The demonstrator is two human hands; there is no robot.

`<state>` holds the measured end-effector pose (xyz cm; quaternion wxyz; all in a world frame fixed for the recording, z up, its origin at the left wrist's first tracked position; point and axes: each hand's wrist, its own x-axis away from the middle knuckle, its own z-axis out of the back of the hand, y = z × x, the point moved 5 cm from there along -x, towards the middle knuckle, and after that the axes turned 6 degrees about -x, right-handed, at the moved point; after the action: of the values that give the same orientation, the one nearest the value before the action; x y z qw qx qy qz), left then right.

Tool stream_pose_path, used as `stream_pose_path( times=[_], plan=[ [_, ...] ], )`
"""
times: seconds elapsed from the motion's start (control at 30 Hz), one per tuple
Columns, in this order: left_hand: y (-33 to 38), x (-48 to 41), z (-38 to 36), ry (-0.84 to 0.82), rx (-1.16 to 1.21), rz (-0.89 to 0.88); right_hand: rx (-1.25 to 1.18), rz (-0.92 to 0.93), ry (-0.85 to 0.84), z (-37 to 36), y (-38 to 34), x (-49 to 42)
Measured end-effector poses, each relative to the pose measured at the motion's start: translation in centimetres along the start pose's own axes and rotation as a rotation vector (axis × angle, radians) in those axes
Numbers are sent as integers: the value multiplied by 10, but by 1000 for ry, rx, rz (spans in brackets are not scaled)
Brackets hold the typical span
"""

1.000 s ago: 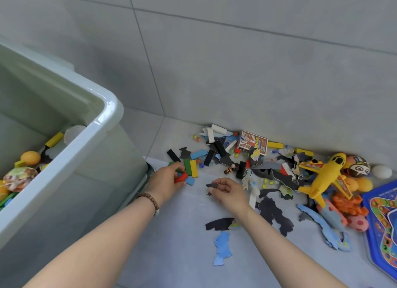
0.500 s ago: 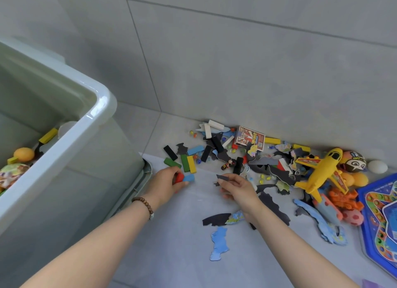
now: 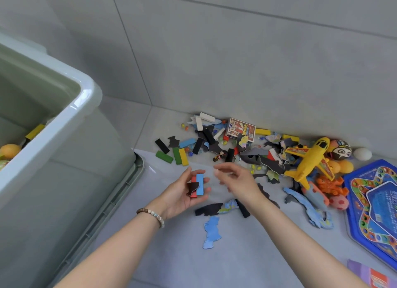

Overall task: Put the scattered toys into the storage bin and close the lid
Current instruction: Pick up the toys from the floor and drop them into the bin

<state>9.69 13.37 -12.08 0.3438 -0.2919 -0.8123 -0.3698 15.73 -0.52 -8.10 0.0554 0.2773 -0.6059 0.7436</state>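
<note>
Palm of left hand (image 3: pixel 186 191) up, cupping blue block (image 3: pixel 200 184), red block (image 3: pixel 193 186) and a dark puzzle piece (image 3: pixel 192 186). Right hand (image 3: pixel 236 180) just beside, blurred, fingers loosely apart, empty. Storage bin (image 3: pixel 71 116) at left, open. Toys scattered on floor (image 3: pixel 247 255) by wall: yellow plane (image 3: pixel 309 159), blocks, marbles.
</note>
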Motion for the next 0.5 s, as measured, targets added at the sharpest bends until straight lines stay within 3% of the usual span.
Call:
stream_pose_path(
  times=[0.13,0.27,0.5],
  plan=[
    [-9,0,15,152,-291,-28,124,-12,170,57,28,9],
    [-21,2,23,227,-347,-48,400,-47,299,91,62,26],
    [-36,1,4,223,-380,-85,603,-150,390,90,85,38]
  ],
)
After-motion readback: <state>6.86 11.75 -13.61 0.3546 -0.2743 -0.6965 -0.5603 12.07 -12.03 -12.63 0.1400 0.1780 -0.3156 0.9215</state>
